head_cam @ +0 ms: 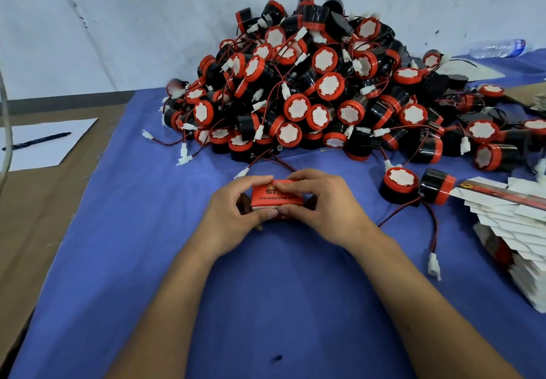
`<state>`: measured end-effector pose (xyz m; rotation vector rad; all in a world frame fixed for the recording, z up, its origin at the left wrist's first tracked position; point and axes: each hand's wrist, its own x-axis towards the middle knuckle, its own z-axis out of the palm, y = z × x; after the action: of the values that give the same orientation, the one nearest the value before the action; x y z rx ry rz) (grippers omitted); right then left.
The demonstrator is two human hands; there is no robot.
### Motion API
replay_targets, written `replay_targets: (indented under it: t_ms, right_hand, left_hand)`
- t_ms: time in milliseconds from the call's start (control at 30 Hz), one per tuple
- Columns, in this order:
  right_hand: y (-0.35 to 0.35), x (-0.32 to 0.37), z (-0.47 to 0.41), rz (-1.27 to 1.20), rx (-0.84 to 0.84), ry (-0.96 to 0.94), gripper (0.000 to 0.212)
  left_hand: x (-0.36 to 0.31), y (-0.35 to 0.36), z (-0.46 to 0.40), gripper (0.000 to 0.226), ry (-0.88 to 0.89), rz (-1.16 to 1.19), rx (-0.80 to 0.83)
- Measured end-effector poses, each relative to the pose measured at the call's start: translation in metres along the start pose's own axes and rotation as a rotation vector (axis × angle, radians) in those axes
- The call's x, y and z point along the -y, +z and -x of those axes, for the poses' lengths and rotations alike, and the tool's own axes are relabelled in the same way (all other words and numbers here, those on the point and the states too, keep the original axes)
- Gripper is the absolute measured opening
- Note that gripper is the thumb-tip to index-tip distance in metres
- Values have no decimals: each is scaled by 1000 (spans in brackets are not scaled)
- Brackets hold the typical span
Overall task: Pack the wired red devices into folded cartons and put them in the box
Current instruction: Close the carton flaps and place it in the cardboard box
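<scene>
Both hands worked one red carton, held just above the blue-covered bench, directly in front of the device heap. Left hand fingers curled round the carton's left end; right hand fingers pinched its top edge, probably to steady it while a flap closed. Red-black wires ran from the heap toward the carton; whether a device sat inside could not be told. Flat carton stack lay right of the heap, within reach. Destination box not seen.
</scene>
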<state>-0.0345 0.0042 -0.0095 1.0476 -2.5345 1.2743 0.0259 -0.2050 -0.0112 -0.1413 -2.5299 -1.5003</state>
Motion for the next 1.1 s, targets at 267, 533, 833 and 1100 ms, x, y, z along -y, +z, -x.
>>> replay_targets:
  t_ms: [267, 533, 833, 1100]
  right_hand:
    - [1, 5, 1, 101, 19, -105, 42]
    - [2, 4, -1, 68, 39, -77, 46]
    - [10, 13, -1, -21, -5, -37, 36]
    - [13, 17, -2, 105, -33, -9, 34]
  left_hand:
    - [-3, 0, 0, 73, -11, -32, 2]
    - [-5, 1, 1, 79, -5, -102, -65]
    - [-10, 3, 1, 67, 52, -71, -66]
    - [-8, 3, 0, 75, 50, -90, -69]
